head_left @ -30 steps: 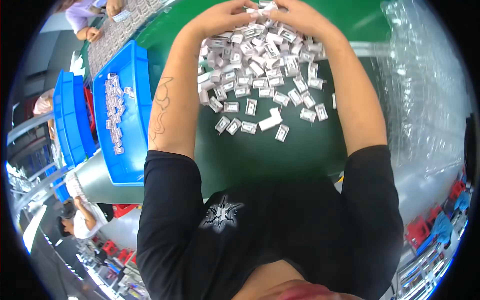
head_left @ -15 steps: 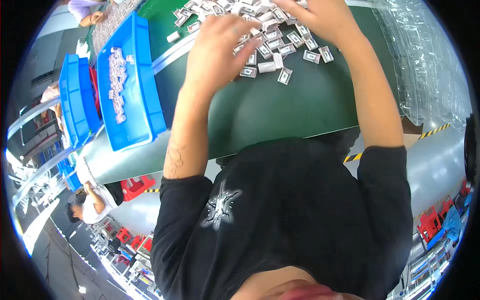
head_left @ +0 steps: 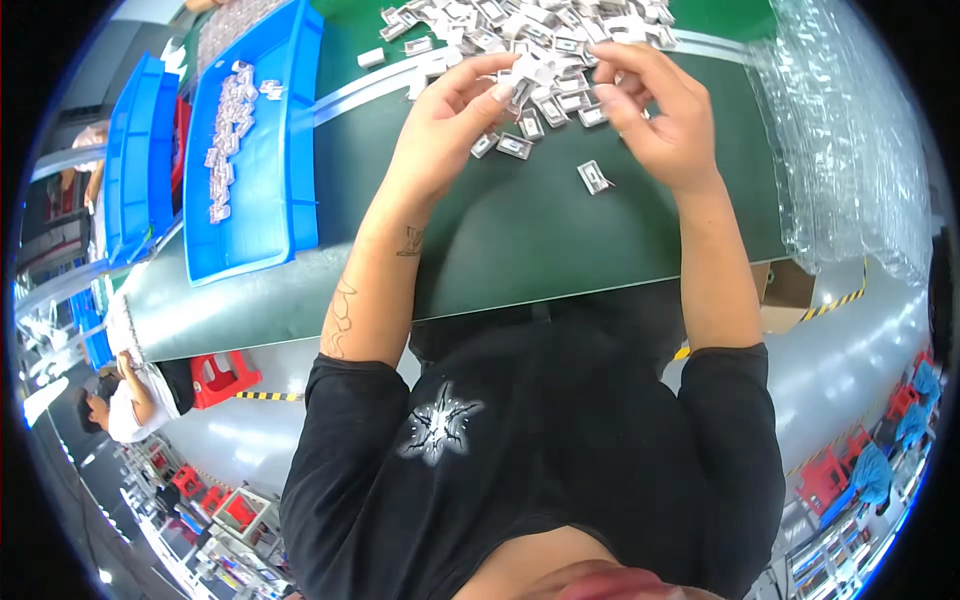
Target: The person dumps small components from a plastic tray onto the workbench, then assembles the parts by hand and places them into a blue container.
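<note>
Pile of small white rectangular pcs [head_left: 565, 45] is lying on dark-green flat tabletop [head_left: 560, 240], w/ bare L hand [head_left: 432, 138] and bare R hand [head_left: 672, 132] flanking its near edge, fingers half-bent, can't tell if gripping pcs, while blue plastic bin [head_left: 265, 200] is holding similar pcs at L.

Readable lettering or numbers: none we can make out. White parts [head_left: 565, 46]: dark face marks, too small to read. Black shirt [head_left: 590, 430]: white star-shaped print [head_left: 440, 425]. Floor [head_left: 250, 445]: yellow-and-black warning stripe [head_left: 270, 396].
</note>
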